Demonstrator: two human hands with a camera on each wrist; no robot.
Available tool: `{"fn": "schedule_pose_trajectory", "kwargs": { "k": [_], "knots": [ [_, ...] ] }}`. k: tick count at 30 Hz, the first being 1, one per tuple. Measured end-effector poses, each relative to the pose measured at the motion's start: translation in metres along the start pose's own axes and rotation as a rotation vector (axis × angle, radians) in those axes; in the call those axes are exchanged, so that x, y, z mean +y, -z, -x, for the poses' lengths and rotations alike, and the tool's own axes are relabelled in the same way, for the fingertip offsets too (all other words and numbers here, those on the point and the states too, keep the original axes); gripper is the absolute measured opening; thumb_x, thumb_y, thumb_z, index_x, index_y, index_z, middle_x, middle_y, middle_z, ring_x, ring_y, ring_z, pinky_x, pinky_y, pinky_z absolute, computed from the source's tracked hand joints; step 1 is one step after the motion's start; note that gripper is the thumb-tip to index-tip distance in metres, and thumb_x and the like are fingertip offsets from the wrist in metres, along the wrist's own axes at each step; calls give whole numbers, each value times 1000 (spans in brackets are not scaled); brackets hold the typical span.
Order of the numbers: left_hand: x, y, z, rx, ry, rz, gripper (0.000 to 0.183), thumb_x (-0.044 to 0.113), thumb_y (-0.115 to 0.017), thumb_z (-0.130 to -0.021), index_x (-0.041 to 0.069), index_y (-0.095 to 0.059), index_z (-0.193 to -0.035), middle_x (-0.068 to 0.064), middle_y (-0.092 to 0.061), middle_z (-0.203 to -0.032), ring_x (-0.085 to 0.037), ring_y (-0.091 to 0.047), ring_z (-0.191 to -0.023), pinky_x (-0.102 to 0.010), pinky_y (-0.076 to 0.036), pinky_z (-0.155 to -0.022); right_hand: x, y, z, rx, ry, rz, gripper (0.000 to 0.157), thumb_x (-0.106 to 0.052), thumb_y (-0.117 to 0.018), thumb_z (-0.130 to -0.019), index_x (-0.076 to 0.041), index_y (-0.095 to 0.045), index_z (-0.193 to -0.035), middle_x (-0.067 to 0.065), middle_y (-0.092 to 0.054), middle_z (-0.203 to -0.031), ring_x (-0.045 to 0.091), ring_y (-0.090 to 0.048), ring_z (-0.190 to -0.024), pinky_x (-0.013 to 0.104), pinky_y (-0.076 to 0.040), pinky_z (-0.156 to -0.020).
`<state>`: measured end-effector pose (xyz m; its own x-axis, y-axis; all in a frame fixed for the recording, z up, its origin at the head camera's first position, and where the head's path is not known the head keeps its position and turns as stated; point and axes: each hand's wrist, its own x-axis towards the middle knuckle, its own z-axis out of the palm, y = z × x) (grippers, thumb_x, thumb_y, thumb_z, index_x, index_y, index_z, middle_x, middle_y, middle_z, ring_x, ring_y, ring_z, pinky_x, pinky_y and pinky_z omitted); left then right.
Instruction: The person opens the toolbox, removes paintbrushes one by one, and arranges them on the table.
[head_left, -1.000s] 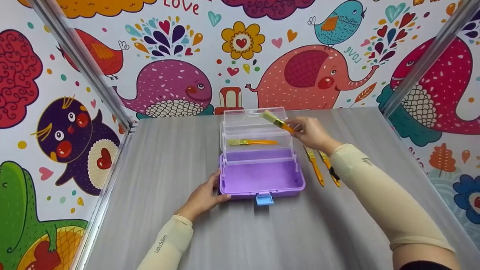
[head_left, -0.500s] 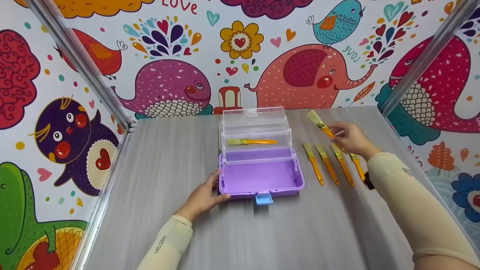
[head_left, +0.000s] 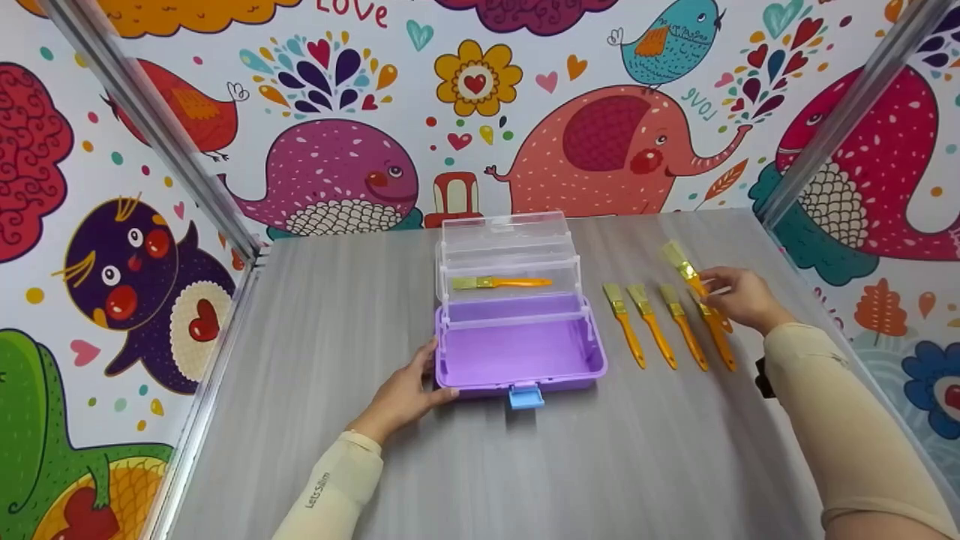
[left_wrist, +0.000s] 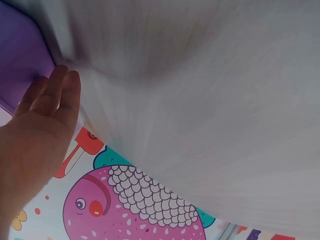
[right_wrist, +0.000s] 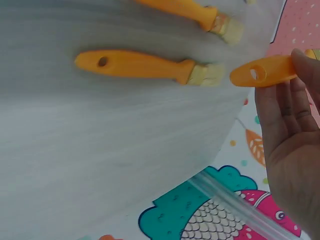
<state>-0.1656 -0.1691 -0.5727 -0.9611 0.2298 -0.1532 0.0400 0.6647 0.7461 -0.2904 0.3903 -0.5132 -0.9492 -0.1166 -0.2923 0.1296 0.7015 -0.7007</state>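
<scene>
My right hand (head_left: 739, 296) pinches a flat paintbrush (head_left: 681, 262) by its orange handle, bristles pointing up and away. In the right wrist view, thumb and fingers meet on that handle (right_wrist: 265, 71), off the table. The held brush overlaps the rightmost of several like paintbrushes (head_left: 686, 334) lying in a row on the table. My left hand (head_left: 405, 394) rests against the near left corner of an open purple box (head_left: 517, 352), thumb at the front and fingers along the side. Those fingers (left_wrist: 50, 95) look nearly straight in the left wrist view.
Clear fold-out trays (head_left: 510, 255) stand raised at the back of the box, and one paintbrush (head_left: 517, 283) lies across a tray. A blue latch (head_left: 526, 397) hangs at the box's front. Printed panels and metal posts (head_left: 825, 127) border the grey table (head_left: 337, 322).
My right hand has carried the paintbrush from over the trays rightward and down, to the right end of the row. The left hand has stayed at the box.
</scene>
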Motion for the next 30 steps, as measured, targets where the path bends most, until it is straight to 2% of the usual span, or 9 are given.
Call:
{"fn": "schedule_pose_trajectory", "kwargs": {
  "k": [11, 14, 18, 24, 27, 30],
  "knots": [
    [-2, -1, 0, 8, -7, -5, 98, 45, -78, -84, 8, -24, -158, -19, -57, -138, -36, -51, -129, -55, -36, -108, 28, 1, 6, -10, -59, -20, 49, -9, -66, -95, 2, -51, -140, 28, -51, -130, 39, -45, -114, 28, -54, -86],
    [-2, -1, 0, 9, -12, -4, 99, 45, -78, -84, 8, -24, -158, -19, -56, -139, -36, -51, -129, -55, -36, -108, 37, 4, 7, -20, -93, -40, 52, -11, -67, -94, 2, -49, -141, 27, -49, -131, 38, -43, -115, 22, -52, -83],
    [-2, -1, -1, 12, -19, -5, 98, 43, -78, -85, 7, -24, -158, -20, -56, -139, -36, -51, -129, -55, -35, -108, 49, 6, 10, -35, -154, -80, 58, -17, -68, -95, 0, -45, -145, 24, -46, -133, 36, -44, -114, 20, -50, -84],
    [-1, 0, -2, 11, -14, -6, 96, 41, -78, -85, 10, -24, -158, -18, -57, -139, -34, -51, -129, -54, -35, -108, 66, 8, 12, -34, -205, -93, 56, -12, -65, -95, 4, -44, -145, 23, -47, -126, 36, -44, -111, 25, -52, -84],
    [-2, 0, -2, 10, -16, -7, 96, 42, -78, -85, 10, -24, -158, -17, -57, -139, -35, -51, -129, -55, -35, -108, 66, 7, 15, -31, -235, -88, 55, -8, -63, -95, 5, -43, -145, 26, -46, -130, 38, -44, -112, 36, -53, -91],
    [-3, 0, -1, 9, -8, -3, 97, 43, -78, -85, 11, -24, -159, -18, -57, -138, -36, -51, -128, -55, -35, -108, 57, 4, 20, -34, -258, -71, 55, -7, -62, -96, 6, -41, -146, 32, -41, -136, 43, -42, -114, 51, -46, -101]
  ]
}}
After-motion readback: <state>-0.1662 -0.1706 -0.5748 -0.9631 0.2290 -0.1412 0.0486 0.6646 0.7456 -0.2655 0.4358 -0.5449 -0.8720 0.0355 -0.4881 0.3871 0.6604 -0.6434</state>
